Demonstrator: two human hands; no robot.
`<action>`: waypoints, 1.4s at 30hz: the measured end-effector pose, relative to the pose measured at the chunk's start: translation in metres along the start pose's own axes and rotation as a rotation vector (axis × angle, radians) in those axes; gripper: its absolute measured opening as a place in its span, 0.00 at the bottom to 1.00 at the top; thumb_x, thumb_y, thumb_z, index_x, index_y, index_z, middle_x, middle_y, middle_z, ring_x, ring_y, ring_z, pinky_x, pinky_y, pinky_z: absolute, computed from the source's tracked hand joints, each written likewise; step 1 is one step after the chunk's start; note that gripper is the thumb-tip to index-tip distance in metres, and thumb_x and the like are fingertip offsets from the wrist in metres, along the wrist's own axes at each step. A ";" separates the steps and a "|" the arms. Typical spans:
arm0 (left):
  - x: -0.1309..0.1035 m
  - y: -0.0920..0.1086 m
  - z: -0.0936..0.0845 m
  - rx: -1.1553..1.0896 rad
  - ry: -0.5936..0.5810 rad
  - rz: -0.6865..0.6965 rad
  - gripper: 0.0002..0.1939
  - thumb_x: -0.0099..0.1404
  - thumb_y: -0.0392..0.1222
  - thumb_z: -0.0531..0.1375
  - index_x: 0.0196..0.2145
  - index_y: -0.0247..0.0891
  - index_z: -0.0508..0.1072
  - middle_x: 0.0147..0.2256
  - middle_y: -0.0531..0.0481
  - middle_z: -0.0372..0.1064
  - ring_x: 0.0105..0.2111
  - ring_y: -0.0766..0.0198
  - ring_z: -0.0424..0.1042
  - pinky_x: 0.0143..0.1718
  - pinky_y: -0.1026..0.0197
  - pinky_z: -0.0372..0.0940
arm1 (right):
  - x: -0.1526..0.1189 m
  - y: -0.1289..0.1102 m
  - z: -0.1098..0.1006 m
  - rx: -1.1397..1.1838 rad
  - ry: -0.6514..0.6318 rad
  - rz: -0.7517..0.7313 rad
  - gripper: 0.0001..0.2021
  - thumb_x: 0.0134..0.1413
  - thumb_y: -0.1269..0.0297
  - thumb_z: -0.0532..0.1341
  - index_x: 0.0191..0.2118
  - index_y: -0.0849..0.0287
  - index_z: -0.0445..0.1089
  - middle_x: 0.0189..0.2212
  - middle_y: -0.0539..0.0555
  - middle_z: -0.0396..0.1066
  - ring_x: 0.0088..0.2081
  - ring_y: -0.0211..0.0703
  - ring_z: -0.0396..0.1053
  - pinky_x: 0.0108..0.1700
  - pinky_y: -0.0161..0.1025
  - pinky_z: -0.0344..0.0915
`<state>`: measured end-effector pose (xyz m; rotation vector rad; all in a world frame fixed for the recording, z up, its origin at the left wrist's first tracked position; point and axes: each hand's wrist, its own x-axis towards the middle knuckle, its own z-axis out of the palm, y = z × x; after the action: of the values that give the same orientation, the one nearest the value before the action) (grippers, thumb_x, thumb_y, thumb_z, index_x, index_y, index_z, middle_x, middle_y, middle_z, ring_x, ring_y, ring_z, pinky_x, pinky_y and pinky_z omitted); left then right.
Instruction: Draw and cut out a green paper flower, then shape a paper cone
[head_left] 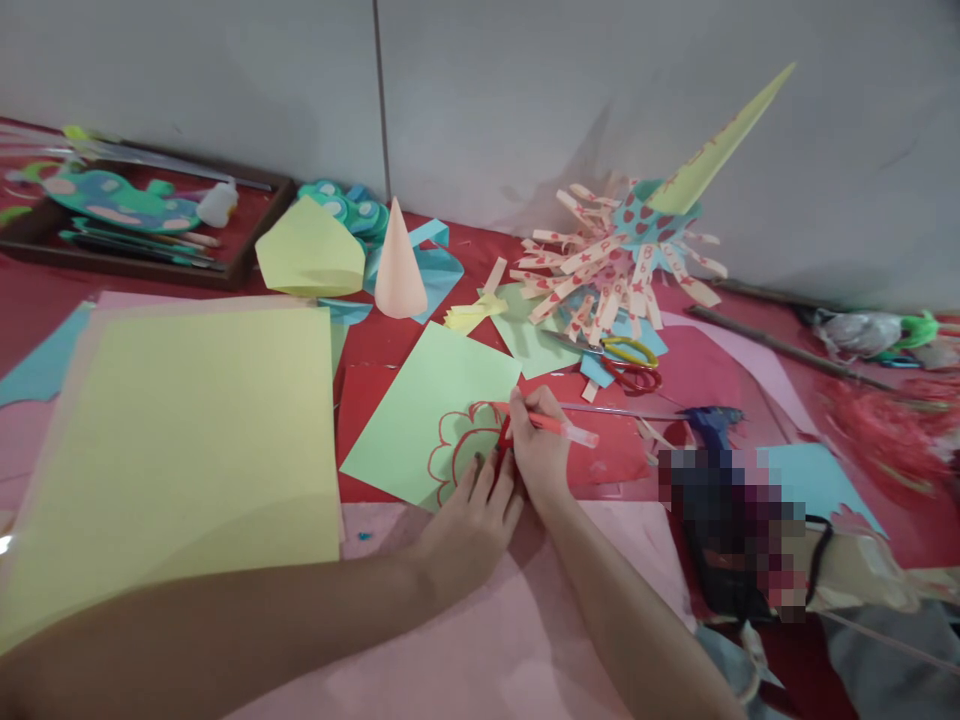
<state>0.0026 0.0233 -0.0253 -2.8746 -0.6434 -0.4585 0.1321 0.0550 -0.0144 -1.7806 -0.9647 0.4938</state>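
Observation:
A light green sheet of paper (397, 420) lies tilted in front of me. It bears a flower outline drawn in red (442, 432), with a round centre and scalloped petals. My right hand (540, 445) grips a red marker pen (551, 425), its tip at the petal line near the sheet's right side. My left hand (474, 515) rests flat on the sheet's lower right part with fingers stretched over the drawing, hiding some of it. Under my forearms is a pink sheet (450, 650).
Yellow sheets (187, 440) are stacked left. Behind stand a pale paper cone (401, 270) and a fringed paper figure with a yellow cone (720, 150). Scissors (634, 365) and a blue glue gun (712, 425) lie right. A brown tray (247, 235) holds brushes and a palette.

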 end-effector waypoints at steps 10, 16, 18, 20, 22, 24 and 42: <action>-0.001 0.001 0.001 0.005 -0.029 0.009 0.21 0.62 0.34 0.48 0.51 0.27 0.67 0.52 0.34 0.66 0.51 0.51 0.67 0.52 0.47 0.58 | 0.001 0.000 -0.002 0.004 0.010 -0.013 0.17 0.56 0.56 0.56 0.21 0.55 0.51 0.13 0.41 0.53 0.17 0.34 0.54 0.25 0.34 0.55; 0.000 0.000 0.000 0.007 0.000 0.006 0.20 0.61 0.34 0.49 0.50 0.27 0.68 0.51 0.34 0.68 0.50 0.50 0.68 0.51 0.48 0.60 | 0.001 0.005 -0.001 -0.015 0.054 -0.060 0.16 0.56 0.60 0.54 0.21 0.55 0.49 0.14 0.41 0.48 0.18 0.33 0.49 0.23 0.34 0.51; 0.001 -0.001 -0.002 0.002 -0.001 0.007 0.19 0.62 0.34 0.49 0.49 0.27 0.69 0.51 0.34 0.68 0.50 0.50 0.69 0.51 0.48 0.60 | 0.001 0.004 -0.001 -0.008 0.045 -0.043 0.16 0.56 0.60 0.54 0.21 0.55 0.48 0.14 0.41 0.48 0.18 0.33 0.48 0.23 0.33 0.51; 0.001 -0.001 -0.003 -0.005 -0.005 0.006 0.19 0.62 0.35 0.49 0.48 0.26 0.69 0.51 0.34 0.68 0.50 0.50 0.69 0.50 0.48 0.61 | 0.001 0.003 -0.001 -0.024 0.052 -0.049 0.16 0.56 0.60 0.54 0.21 0.55 0.48 0.14 0.41 0.47 0.18 0.33 0.48 0.23 0.33 0.50; 0.001 -0.001 -0.004 -0.004 -0.008 0.007 0.19 0.62 0.35 0.49 0.48 0.27 0.69 0.51 0.34 0.68 0.50 0.49 0.69 0.50 0.49 0.62 | 0.001 0.002 -0.001 -0.036 0.077 -0.077 0.17 0.55 0.61 0.54 0.21 0.55 0.47 0.15 0.41 0.47 0.19 0.33 0.47 0.23 0.33 0.50; 0.001 -0.002 -0.004 0.006 -0.005 0.015 0.19 0.62 0.35 0.49 0.48 0.26 0.69 0.51 0.34 0.68 0.50 0.49 0.69 0.50 0.48 0.62 | 0.002 0.001 -0.003 -0.016 0.099 -0.101 0.17 0.55 0.61 0.54 0.20 0.54 0.46 0.15 0.42 0.47 0.19 0.33 0.48 0.23 0.33 0.50; 0.000 -0.001 -0.002 0.023 -0.029 0.017 0.21 0.62 0.34 0.49 0.51 0.28 0.68 0.51 0.35 0.68 0.51 0.50 0.67 0.51 0.48 0.60 | 0.019 0.005 -0.007 0.106 -0.145 -0.059 0.20 0.53 0.50 0.58 0.19 0.55 0.52 0.10 0.42 0.57 0.14 0.34 0.56 0.22 0.35 0.56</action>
<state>0.0014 0.0236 -0.0234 -2.8679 -0.6245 -0.4053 0.1506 0.0655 -0.0144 -1.6340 -1.0690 0.6320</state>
